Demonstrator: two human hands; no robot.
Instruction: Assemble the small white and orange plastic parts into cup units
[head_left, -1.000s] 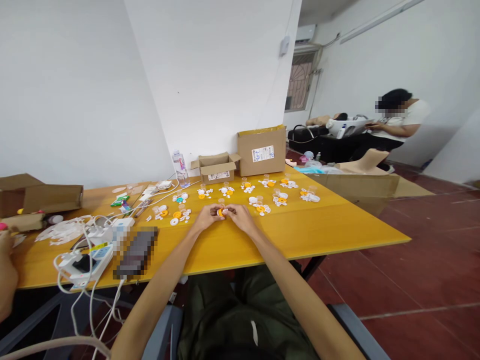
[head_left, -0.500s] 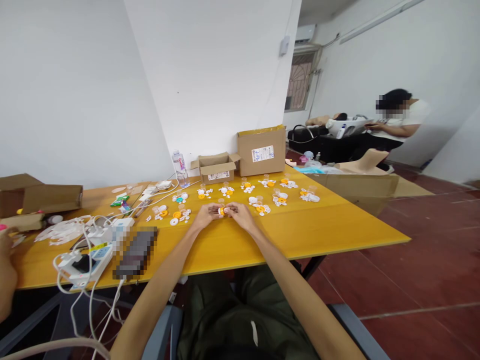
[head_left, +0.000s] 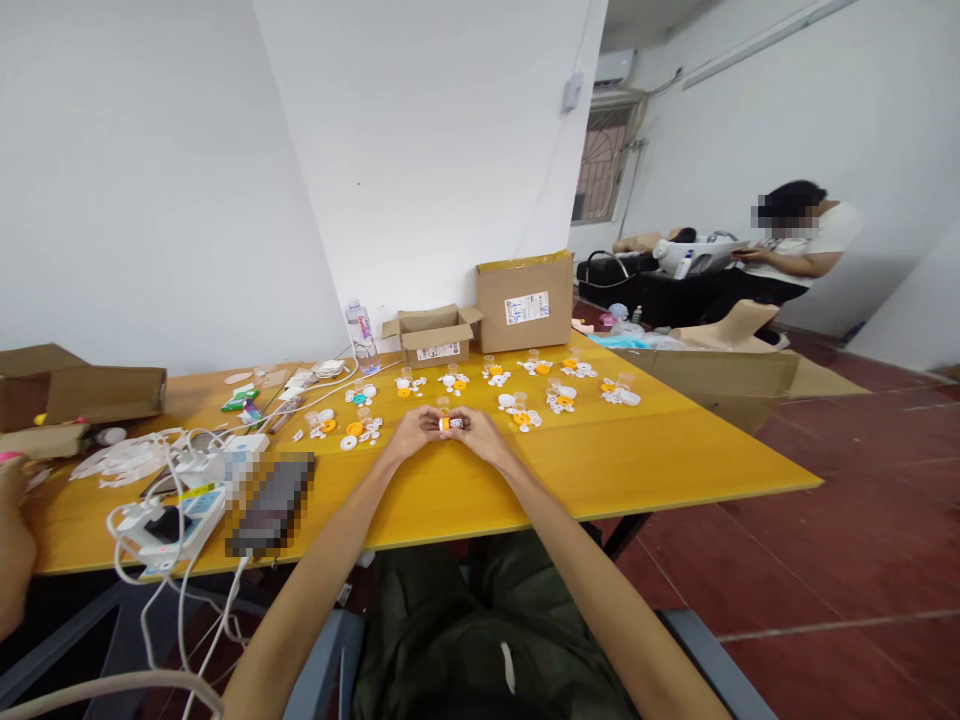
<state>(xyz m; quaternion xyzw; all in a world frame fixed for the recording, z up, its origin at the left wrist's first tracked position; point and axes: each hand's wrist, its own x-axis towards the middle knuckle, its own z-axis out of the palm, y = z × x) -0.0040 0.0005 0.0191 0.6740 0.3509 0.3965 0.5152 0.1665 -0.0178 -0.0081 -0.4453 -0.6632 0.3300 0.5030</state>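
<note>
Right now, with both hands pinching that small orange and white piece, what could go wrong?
The small orange and white piece sits only between the fingertips of the left hand and right hand; it could slip and fall among the piles of parts close behind. A sweeping wrist might scatter them.

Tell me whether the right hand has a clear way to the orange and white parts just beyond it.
Probably yes: the right hand lies just short of the orange and white parts, nothing between them, though it now shares a small orange piece with the left hand.
</note>
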